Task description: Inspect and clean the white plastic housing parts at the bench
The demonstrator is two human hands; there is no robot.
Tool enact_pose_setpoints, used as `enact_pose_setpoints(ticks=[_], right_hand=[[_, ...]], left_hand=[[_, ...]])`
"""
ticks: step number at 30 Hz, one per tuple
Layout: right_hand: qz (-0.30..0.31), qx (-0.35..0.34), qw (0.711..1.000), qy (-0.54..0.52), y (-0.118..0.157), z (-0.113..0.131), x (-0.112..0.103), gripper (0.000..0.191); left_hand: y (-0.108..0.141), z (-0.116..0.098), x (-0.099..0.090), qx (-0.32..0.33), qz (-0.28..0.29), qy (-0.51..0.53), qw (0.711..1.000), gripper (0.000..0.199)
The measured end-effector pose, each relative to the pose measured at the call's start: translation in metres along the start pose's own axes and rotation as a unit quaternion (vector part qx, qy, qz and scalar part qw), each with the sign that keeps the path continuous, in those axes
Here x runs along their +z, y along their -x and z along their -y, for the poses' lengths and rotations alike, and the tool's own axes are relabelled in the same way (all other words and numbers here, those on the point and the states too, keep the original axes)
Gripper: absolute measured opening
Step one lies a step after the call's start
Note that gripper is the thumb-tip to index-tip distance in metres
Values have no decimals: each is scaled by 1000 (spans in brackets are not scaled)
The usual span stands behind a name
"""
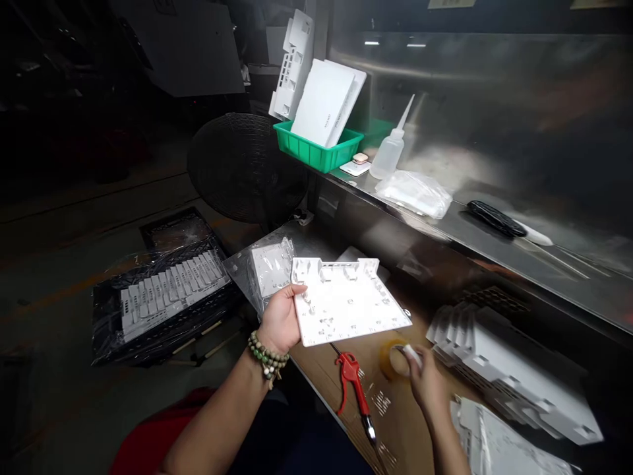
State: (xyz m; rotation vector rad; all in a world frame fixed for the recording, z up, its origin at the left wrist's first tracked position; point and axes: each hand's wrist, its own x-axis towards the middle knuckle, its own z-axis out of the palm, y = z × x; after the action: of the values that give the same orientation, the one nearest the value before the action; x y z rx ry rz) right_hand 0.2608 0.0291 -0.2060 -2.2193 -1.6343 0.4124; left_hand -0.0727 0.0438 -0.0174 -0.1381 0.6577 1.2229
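My left hand point(281, 318), with a beaded bracelet at the wrist, grips the left edge of a white plastic housing panel point(351, 313). Its inner side, with clips and small posts, faces up, and it is tilted above the bench. My right hand point(428, 382) is closed around a small white-handled tool point(412, 355), whose far end is blurred. Just left of that hand, a yellow tape roll point(386, 361) rests on the brown bench surface. A red air blow gun point(352, 376) lies below the panel, beside several tiny white pieces point(382, 402).
White panels point(519, 363) are stacked at the right, and bagged ones point(499, 442) lie nearer me. A metal shelf point(459, 244) holds a green bin point(321, 157) and a squeeze bottle point(388, 155). A fan point(244, 168) and a rack of panels point(173, 290) stand left.
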Motion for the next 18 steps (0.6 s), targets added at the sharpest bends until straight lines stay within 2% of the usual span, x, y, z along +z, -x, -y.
enact_pose_setpoints(ticks=[2, 4, 6, 9, 11, 14, 18], right_hand=[[-66, -6, 989, -129, 24, 19, -27, 52], [-144, -25, 948, -282, 53, 49, -54, 55], [-143, -86, 922, -348, 79, 86, -78, 45], [-77, -292, 898, -320, 106, 142, -98, 23], [-54, -386, 875, -288, 115, 170, -101, 23], [-57, -425, 866, -259, 120, 188, -97, 26], [-75, -436, 864, -240, 121, 184, -95, 28]], left_hand=[[4, 1, 3, 8, 36, -7, 999, 62], [6, 4, 6, 15, 74, -23, 997, 57], [7, 9, 9, 10, 101, -45, 994, 57], [8, 19, 16, -19, 118, -73, 990, 57], [9, 25, 21, -31, 117, -80, 990, 54], [9, 29, 25, -47, 106, -81, 990, 53], [3, 29, 22, -85, 103, -86, 987, 51]])
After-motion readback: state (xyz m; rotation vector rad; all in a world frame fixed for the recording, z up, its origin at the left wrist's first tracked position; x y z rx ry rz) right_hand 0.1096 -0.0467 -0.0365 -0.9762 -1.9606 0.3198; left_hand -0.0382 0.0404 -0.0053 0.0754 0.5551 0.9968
